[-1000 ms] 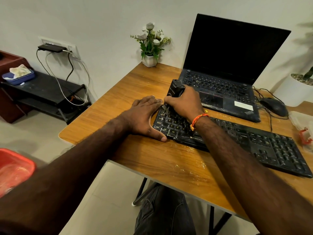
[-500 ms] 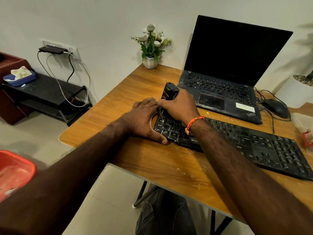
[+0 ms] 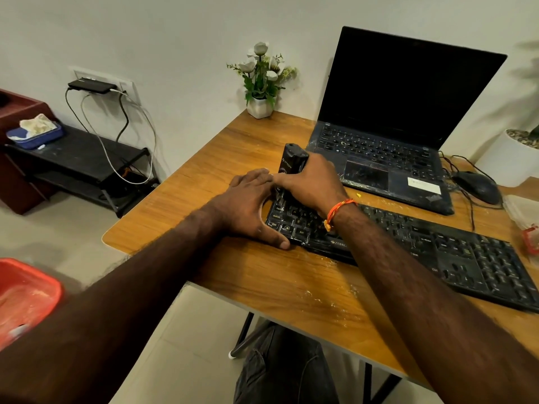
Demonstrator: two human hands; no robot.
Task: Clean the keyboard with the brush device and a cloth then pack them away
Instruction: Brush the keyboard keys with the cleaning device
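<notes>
A black keyboard point(image 3: 455, 246) lies across the wooden desk point(image 3: 291, 284), dusted with pale specks. My right hand point(image 3: 312, 182) grips the black brush device point(image 3: 293, 158) upright, its lower end down on the keys at the keyboard's left end. My left hand point(image 3: 250, 205) rests flat on the desk against the keyboard's left edge, thumb along the front corner. No cloth is clearly visible on the desk.
An open laptop point(image 3: 390, 135) stands behind the keyboard, a black mouse point(image 3: 478, 186) with cables to its right. A small flower pot point(image 3: 259, 106) sits at the desk's back corner. A red tub point(image 3: 26, 293) is at the lower left, a black shelf point(image 3: 78, 158) by the wall.
My right hand has slid the brush device leftward along the keys toward the keyboard's left end. My left hand has stayed at the keyboard's left edge.
</notes>
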